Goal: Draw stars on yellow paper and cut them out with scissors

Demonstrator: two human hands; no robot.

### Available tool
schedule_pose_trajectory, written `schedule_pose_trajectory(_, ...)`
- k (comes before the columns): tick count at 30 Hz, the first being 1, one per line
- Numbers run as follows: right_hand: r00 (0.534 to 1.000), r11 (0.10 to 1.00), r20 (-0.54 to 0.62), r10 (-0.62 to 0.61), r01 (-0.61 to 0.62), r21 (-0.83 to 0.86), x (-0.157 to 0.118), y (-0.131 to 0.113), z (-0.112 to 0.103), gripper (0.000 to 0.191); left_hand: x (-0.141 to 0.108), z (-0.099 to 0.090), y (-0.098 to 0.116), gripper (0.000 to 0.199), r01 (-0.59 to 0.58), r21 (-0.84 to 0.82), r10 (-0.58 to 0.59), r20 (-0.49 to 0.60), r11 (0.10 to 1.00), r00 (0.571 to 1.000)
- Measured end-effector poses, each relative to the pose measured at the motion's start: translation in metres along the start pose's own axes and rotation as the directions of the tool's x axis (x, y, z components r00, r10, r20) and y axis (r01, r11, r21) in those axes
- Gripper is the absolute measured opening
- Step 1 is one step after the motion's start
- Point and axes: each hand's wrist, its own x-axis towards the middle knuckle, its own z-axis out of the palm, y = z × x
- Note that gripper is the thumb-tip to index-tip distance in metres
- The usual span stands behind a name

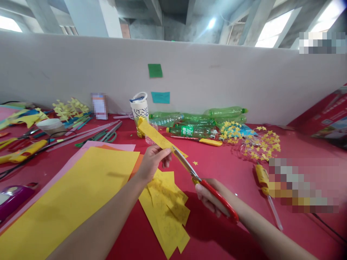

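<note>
Between the thumb and fingers of my left hand (155, 160) is a strip of yellow paper (154, 135), raised above the table and slanting down to the right. My right hand (210, 196) grips red-handled scissors (219, 200), whose blades point up and left and meet the strip beside my left fingertips. Just right of the blades, a small cut yellow star (195, 163) lies on the red cloth. Below my hands several yellow paper pieces (169, 216) with faint drawn lines overlap in a pile. Large yellow sheets (89, 180) lie at the left, on orange and pink ones.
Green plastic bottles (187, 130), a white cup (139, 108) and a yellow utility knife (210, 142) lie or stand toward the back panel. Yellow star bunches (260, 144) and a glue gun (262, 178) are at right. Green scissors (108, 135) and a purple tool (16, 198) are at left.
</note>
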Motion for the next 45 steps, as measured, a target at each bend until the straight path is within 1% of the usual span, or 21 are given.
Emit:
schedule_pose_trajectory(5,0.999,0.999,-0.010,-0.031,0.031,-0.026,-0.004,-0.006,0.003,0.045,-0.003,0.005,0.001,0.023,-0.005,-0.012,0.006,0.028,1.000,1.000)
schedule_pose_trajectory(9,0.997,0.997,0.005,-0.079,0.079,0.024,-0.003,-0.002,0.006,0.048,-0.006,0.010,0.001,0.027,0.015,-0.013,-0.014,0.043,1.000,0.999)
schedule_pose_trajectory(14,0.996,0.995,0.013,-0.090,0.089,0.046,-0.001,0.002,0.006,0.049,-0.007,0.013,0.001,0.026,0.035,-0.053,-0.033,0.027,0.998,0.999)
schedule_pose_trajectory(18,0.998,0.997,0.013,-0.061,0.060,0.040,-0.001,0.002,0.005,0.047,-0.006,0.012,0.000,0.025,0.045,-0.066,-0.043,0.037,0.997,0.998)
schedule_pose_trajectory(26,1.000,0.996,-0.011,0.028,-0.027,0.086,0.001,0.004,0.007,0.047,-0.005,0.011,-0.002,0.025,0.043,-0.087,-0.038,0.055,0.995,0.998)
schedule_pose_trajectory(36,0.998,0.996,-0.031,0.056,-0.053,0.075,0.000,0.001,0.007,0.047,-0.005,0.010,-0.001,0.026,0.050,-0.090,-0.045,0.065,0.995,0.997)
schedule_pose_trajectory(41,0.996,0.996,-0.045,0.071,-0.069,0.053,0.001,-0.001,0.006,0.045,-0.004,0.009,-0.002,0.022,0.035,-0.110,-0.031,0.032,0.993,0.999)
schedule_pose_trajectory(45,0.998,0.998,-0.030,0.057,-0.056,0.029,0.001,-0.003,0.006,0.045,-0.002,0.005,-0.002,0.017,-0.020,-0.122,0.020,-0.003,0.992,1.000)
